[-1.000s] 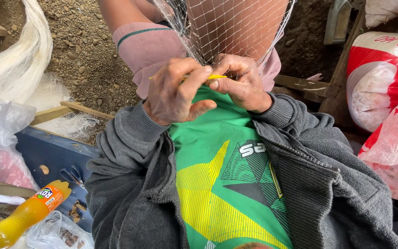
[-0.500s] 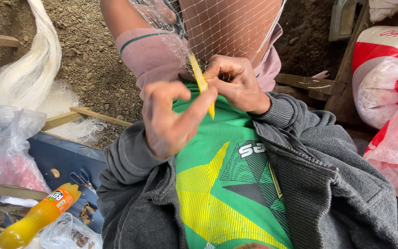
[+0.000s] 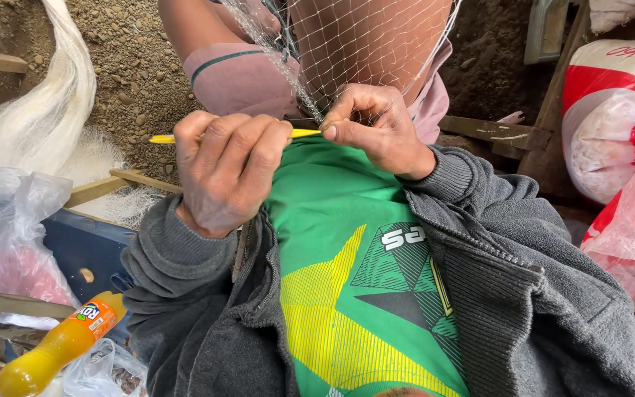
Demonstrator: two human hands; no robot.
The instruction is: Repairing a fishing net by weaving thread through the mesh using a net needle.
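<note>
Two hands work one yellow needle (image 3: 233, 136) into one net (image 3: 354, 51).

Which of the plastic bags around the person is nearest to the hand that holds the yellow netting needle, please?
The clear bag with pinkish contents at the left edge is nearest to the left hand, which holds the yellow needle. The red-and-white bags lie on the far right.

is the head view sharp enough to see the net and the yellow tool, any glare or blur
Head view: soft, even daylight, no glare; left hand and yellow netting needle sharp; fine net threads crisp; right hand clear; wide-angle bending at the edges.
</note>
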